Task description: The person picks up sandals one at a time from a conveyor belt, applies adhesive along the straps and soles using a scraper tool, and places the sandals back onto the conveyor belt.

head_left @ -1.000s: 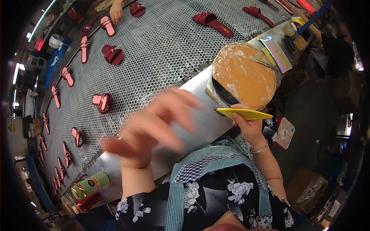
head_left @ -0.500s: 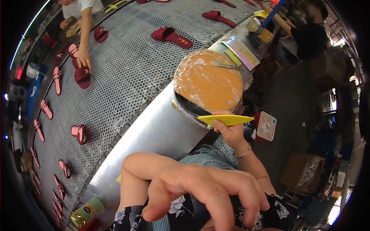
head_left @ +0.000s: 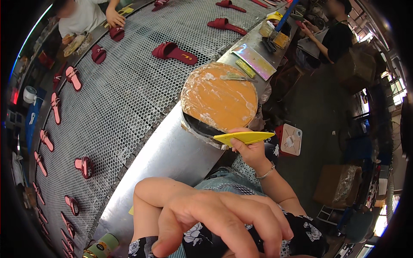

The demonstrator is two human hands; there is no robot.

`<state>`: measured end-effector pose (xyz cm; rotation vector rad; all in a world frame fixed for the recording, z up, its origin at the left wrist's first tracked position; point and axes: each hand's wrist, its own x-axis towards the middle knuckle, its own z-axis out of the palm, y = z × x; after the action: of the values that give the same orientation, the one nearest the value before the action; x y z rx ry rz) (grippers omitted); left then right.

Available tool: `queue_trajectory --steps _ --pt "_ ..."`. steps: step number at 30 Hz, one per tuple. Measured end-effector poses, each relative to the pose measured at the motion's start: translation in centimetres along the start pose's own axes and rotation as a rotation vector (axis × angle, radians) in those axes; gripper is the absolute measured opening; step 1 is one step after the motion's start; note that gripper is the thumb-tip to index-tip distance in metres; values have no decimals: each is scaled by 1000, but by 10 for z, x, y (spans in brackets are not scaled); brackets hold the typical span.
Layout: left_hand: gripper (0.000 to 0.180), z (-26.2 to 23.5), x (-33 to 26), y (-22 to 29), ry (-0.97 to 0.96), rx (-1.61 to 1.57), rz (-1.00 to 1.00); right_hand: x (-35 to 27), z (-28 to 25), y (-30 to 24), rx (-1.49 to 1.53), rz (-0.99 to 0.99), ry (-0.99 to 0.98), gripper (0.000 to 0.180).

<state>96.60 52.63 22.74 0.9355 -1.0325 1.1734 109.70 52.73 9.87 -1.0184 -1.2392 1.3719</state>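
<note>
My left hand [head_left: 228, 219] is raised close to the camera, its fingers spread and slightly bent, with nothing in it. My right hand [head_left: 251, 152] grips a thin, flat yellow piece [head_left: 245, 137] with one pointed end, thumb on top. The yellow piece is beside the near rim of a round tub with an orange, film-covered top [head_left: 219, 96]. On that top lies a small flat tool [head_left: 236, 78]. Dark red slide sandals [head_left: 174, 53] and pink ones [head_left: 73, 78] stand on the mesh belt [head_left: 129, 94] to the left.
A smooth metal ledge [head_left: 159, 150] runs along the belt. Beyond the tub are an iridescent sheet [head_left: 254, 61] and a blue stick [head_left: 286, 15]. A green can [head_left: 103, 246] stands at lower left; boxes [head_left: 337, 185] are at right. Two other people work at the far side.
The view has shifted, so tub and sandals sit differently in it. Across the belt, a person's hand has moved to a sandal farther back. Both my hands keep nearly the same pose.
</note>
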Motion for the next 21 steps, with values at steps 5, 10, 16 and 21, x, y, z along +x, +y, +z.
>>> queue_trajectory --steps 5,10,16,21 --pt "70 -4 4 -7 16 -38 1 6 -9 -3 42 -7 15 22" --pt "72 -15 10 -5 30 -35 20 11 -16 -1 -5 13 23 22" --pt "73 -18 12 -10 86 -6 7 19 -21 -2 32 0 28 23" --pt "73 -24 21 -10 81 -23 29 24 -28 0 9 14 28 23"
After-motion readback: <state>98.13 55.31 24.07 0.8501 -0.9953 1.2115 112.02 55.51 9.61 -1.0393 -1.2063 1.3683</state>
